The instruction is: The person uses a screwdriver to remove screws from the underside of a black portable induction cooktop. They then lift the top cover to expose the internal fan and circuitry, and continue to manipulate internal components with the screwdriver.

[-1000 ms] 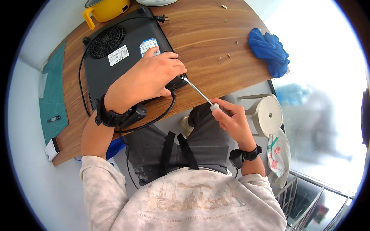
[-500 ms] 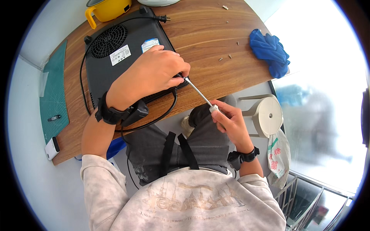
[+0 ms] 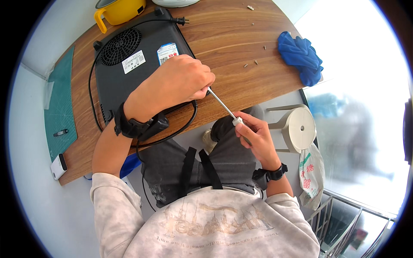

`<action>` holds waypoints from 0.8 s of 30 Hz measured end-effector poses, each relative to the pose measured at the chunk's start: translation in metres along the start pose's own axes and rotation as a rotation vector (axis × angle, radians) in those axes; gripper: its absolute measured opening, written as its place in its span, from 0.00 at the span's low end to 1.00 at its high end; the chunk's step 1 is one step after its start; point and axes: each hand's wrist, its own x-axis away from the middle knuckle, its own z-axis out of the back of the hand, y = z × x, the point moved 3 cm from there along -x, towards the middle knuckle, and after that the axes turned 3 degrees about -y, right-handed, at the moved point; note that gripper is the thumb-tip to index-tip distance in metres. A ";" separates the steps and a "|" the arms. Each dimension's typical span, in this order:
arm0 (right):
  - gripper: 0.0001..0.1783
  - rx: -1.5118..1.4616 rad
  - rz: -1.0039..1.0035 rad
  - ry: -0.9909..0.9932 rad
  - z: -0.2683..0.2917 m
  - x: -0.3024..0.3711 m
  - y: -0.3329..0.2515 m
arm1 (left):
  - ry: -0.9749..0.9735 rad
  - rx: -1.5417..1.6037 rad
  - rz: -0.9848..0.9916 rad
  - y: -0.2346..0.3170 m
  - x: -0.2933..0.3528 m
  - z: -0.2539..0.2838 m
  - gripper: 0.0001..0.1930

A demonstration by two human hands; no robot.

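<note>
A screwdriver (image 3: 221,102) with a bright metal shaft is gripped by its pale handle in my right hand (image 3: 254,133), off the table's front edge. Its shaft slants up and left to the fingers of my left hand (image 3: 183,79). Those fingers are closed at the tip, and whatever they pinch is hidden. My left hand is over the near right corner of a black induction cooker (image 3: 148,81), which lies underside up with its round fan grille (image 3: 122,46) and labels showing. The cooker's power cord (image 3: 180,129) loops at the table's front edge.
Several small screws (image 3: 256,62) lie loose on the wooden table (image 3: 232,43). A blue cloth (image 3: 300,58) is at the right edge, and a yellow pot (image 3: 122,10) at the back. A green cutting mat (image 3: 61,107) is at left. A beige stool (image 3: 299,129) stands right of my legs.
My left hand and wrist have shifted slightly right, turning a little, and more of the blue-edged label shows. The screwdriver and my right hand have barely moved.
</note>
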 end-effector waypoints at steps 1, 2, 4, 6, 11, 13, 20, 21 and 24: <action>0.19 0.004 0.005 0.010 0.000 0.000 0.001 | 0.002 0.000 -0.014 -0.001 0.000 0.000 0.03; 0.19 0.008 0.010 0.019 -0.001 0.001 0.003 | 0.008 -0.004 -0.017 -0.001 0.000 -0.001 0.03; 0.19 0.008 0.017 0.033 -0.001 0.001 0.004 | 0.019 -0.011 -0.023 -0.002 0.000 -0.002 0.03; 0.19 -0.001 0.023 0.041 -0.002 0.001 0.003 | 0.012 0.006 -0.008 -0.002 0.000 -0.001 0.03; 0.19 0.023 0.059 0.026 -0.003 0.001 -0.004 | 0.012 0.070 0.018 -0.001 0.001 0.005 0.03; 0.19 0.011 0.078 0.013 -0.003 0.001 -0.007 | 0.034 0.155 0.034 -0.001 0.001 0.009 0.03; 0.17 0.007 0.191 0.001 -0.004 0.005 -0.023 | 0.136 0.201 0.084 -0.006 0.006 0.036 0.05; 0.16 -0.002 0.210 0.022 -0.004 0.005 -0.025 | 0.150 0.181 0.079 -0.006 0.007 0.039 0.05; 0.14 -0.079 0.400 0.101 -0.010 -0.003 -0.035 | 0.180 0.213 0.073 0.001 0.007 0.047 0.05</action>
